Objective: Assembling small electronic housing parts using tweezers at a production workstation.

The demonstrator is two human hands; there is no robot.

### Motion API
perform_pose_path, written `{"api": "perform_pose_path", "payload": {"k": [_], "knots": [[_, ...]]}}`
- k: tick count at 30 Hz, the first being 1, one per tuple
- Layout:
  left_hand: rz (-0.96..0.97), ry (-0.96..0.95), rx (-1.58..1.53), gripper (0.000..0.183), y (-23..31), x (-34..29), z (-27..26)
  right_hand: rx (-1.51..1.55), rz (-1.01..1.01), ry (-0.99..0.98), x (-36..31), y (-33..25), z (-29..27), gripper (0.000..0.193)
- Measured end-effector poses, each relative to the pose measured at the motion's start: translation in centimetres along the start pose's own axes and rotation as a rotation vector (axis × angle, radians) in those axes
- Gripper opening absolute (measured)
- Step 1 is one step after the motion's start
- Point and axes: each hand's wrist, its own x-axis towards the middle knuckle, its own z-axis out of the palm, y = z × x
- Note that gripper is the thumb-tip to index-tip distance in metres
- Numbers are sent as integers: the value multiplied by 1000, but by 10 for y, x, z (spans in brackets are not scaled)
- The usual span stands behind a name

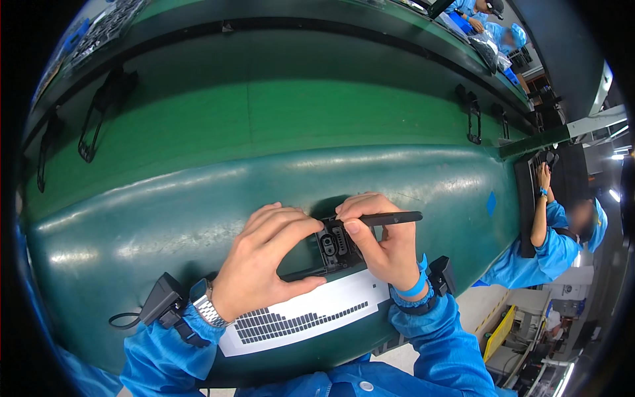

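A black plastic housing [329,246] with ribs and an oval raised part lies on the green mat in front of me. My left hand [268,251] curves round its left side, index fingertip at the far edge and thumb at the near edge. My right hand [383,241] is closed on a slim black stick-like piece [397,218], pinched between thumb and fingers at the housing's far right edge. Whether its tip touches the housing is hidden by my fingers. Under my wrists lies a white sheet [360,288] with rows of small black rectangular pieces.
The green conveyor belt [278,112] runs beyond the mat, with black frame-like parts [99,119] along its left side and more black frames [473,116] to the right. On the right, a co-worker [552,221] in blue works at a black surface. Others sit across the belt.
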Motion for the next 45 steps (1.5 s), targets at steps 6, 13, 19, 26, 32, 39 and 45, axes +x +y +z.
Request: {"api": "perform_pose_path", "payload": {"k": [6, 13, 19, 26, 32, 39, 45], "knots": [[19, -5, 24, 65, 1, 0, 0, -1, -4, -2, 1, -1, -1, 11], [18, 2, 53, 64, 3, 1, 0, 6, -19, 4, 1, 0, 0, 11], [19, -1, 45, 67, 2, 0, 0, 4, 0, -2, 1, -3, -1, 11], [33, -6, 45, 64, 4, 1, -2, -2, 0, 5, 1, -2, 0, 11], [46, -29, 84, 65, 6, 3, 0, 28, 15, 21, -3, -1, -4, 10], [-25, -28, 34, 70, 10, 2, -5, 381, 110, 279, -4, 5, -10, 15], [48, -85, 105, 72, 5, 2, -9, 438, 94, 429, 4, 17, -10, 17]]}}
